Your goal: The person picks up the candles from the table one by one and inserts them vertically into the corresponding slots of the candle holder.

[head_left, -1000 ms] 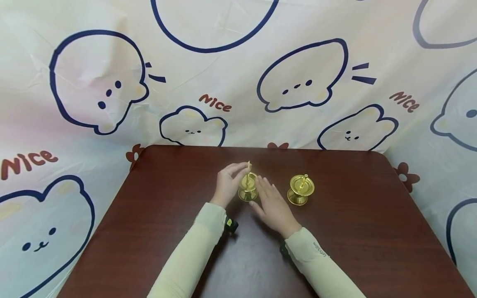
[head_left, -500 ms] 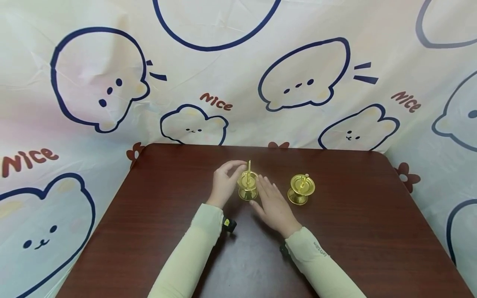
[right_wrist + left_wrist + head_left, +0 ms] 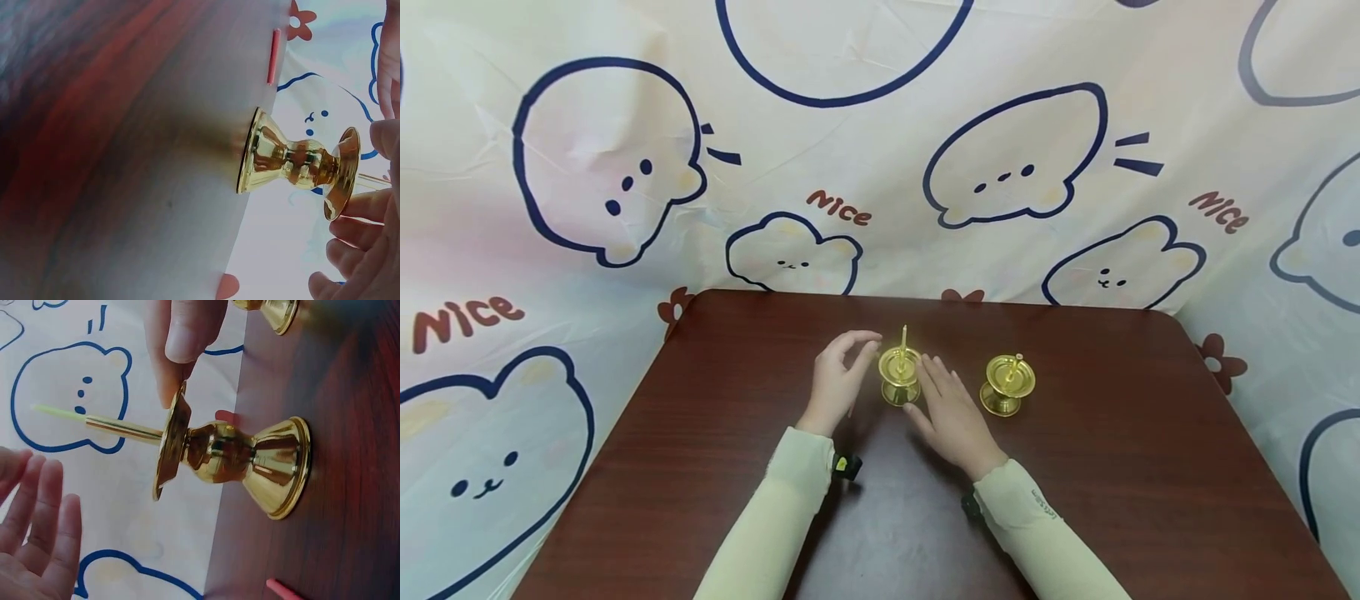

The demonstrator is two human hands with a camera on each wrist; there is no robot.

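Observation:
A shiny brass candle holder (image 3: 900,392) stands upright on the table, its dish above a flared base. From its central tube rises a thin pale yellow-green stick (image 3: 57,412), like a slim candle. My right hand (image 3: 953,417) lies along the holder's right side, fingers fairly straight, fingertips at the dish rim. My left hand (image 3: 835,379) is to the left of the holder, thumb and fingers apart with nothing between them; in the left wrist view, its fingers (image 3: 53,519) are away from the stick. To the right stands a second brass candle holder (image 3: 1007,382) with a short central tube.
The dark brown wooden table (image 3: 1105,500) bears both holders. A thin red stick (image 3: 274,56) lies on it, left of the near holder; in the head view my left hand mostly hides it. A cartoon-printed cloth (image 3: 880,150) hangs behind the table.
My left hand has let go of the thin stick and drawn back left and slightly toward me. The stick stays standing in the holder. My right hand has kept its place.

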